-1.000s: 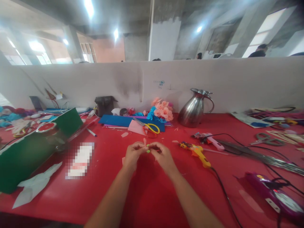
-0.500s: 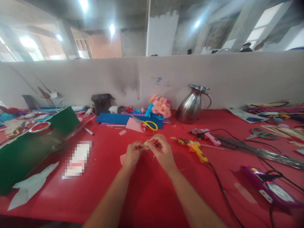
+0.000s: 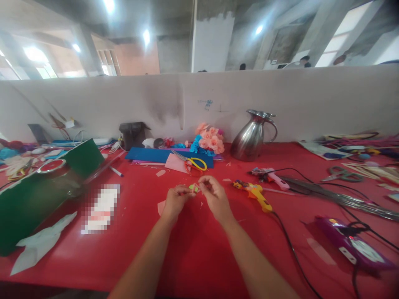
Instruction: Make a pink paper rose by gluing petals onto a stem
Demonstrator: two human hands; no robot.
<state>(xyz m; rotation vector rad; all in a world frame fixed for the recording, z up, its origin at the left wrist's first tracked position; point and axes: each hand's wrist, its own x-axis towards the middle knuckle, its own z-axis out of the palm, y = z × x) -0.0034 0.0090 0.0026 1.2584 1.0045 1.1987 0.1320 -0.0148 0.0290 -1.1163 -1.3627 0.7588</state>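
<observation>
My left hand (image 3: 177, 201) pinches a small green and pink piece (image 3: 194, 188), which looks like paper, between thumb and fingertips. Just to its right is my right hand (image 3: 215, 198), thumb and fingers drawn together beside the piece; whether they grip its edge is hidden. Both hands are above the red table (image 3: 193, 257). Beyond them, yellow-handled scissors (image 3: 197, 163) lie over a pink sheet (image 3: 176, 163). A pink scrap (image 3: 161, 207) is partly behind my left hand. Right of my right hand lies a yellow glue gun (image 3: 256, 195).
Behind stand pink paper flowers (image 3: 212, 140) and a steel jug (image 3: 252, 137) against a white partition (image 3: 140, 99). A pink glue gun (image 3: 274, 177), cords and a purple power strip (image 3: 350, 241) occupy the right. A green board (image 3: 34, 203) and white paper (image 3: 43, 245) lie left.
My right hand's fingertips have shifted slightly right, away from my left fingertips, and more of the green and pink piece shows. My left hand stays in place.
</observation>
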